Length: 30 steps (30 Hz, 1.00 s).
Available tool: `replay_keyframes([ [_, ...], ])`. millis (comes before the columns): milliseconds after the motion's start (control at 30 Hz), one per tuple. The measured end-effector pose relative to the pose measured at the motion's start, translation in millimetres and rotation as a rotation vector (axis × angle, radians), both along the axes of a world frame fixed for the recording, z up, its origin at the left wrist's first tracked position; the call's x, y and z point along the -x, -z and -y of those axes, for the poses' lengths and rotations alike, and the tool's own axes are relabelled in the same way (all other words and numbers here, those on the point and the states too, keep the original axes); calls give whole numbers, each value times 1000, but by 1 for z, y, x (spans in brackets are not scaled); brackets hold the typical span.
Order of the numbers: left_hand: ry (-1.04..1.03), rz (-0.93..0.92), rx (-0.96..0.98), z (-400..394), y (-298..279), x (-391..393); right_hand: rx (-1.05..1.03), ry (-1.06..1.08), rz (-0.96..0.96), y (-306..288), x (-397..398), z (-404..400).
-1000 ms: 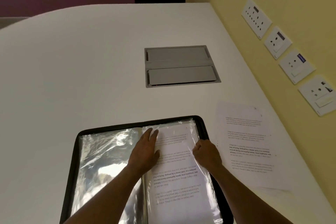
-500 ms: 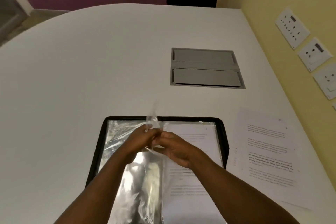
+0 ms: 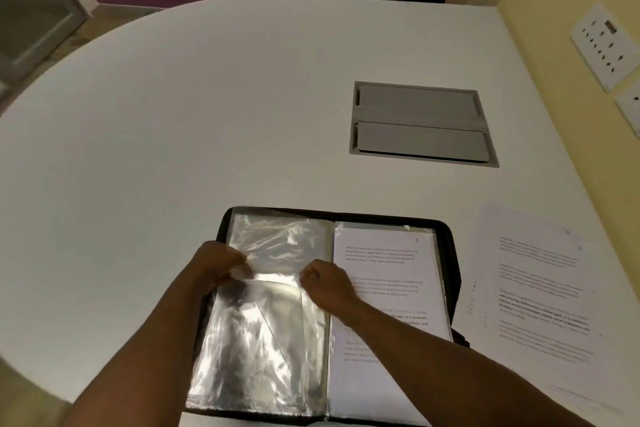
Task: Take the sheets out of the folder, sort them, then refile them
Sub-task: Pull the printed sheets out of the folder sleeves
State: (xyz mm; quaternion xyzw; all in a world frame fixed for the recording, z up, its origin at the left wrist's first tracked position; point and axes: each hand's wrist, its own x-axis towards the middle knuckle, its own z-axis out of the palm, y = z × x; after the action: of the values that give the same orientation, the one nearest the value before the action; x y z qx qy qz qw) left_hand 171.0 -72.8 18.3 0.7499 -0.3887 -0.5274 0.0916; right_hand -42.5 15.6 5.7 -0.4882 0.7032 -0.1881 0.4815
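Two hands: both work over the open black zip-edged folder (image 3: 453,246) lying on the white round-ended bench (image 3: 207,114).
Left hand (image 3: 216,265): its fingers (image 3: 242,267) are curled and pinch the crinkled clear plastic sleeve (image 3: 263,333) on the folder's left page, at the sleeve's upper part.
Right hand (image 3: 325,282): fingers curled into a fist at the spine side of the same sleeve; whether they grip the film cannot be told.
Filed sheet: a white printed sheet (image 3: 384,260) sits in the right-hand pocket, partly under the right forearm.
Loose sheet: a white printed paper sheet (image 3: 540,288) lies flat on the bench just right of the folder, already out.
Beyond: a grey recessed cable hatch (image 3: 420,125) sits well apart from the folder.
Risk: thin film could tear or crease if both hands pull apart; the forearm may drag the filed sheet askew.
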Motion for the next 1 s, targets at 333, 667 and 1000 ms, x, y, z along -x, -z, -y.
replay_keyframes([
  [333, 104, 186, 182, 4, 38, -20, 126, -72, -761, 41, 139, -11],
  [667, 437, 500, 414, -4, 31, 5, 197, -208, -909, 40, 179, -6],
  [1000, 748, 727, 825, -7, 41, 100, 336, -365, -916, 31, 166, 6],
])
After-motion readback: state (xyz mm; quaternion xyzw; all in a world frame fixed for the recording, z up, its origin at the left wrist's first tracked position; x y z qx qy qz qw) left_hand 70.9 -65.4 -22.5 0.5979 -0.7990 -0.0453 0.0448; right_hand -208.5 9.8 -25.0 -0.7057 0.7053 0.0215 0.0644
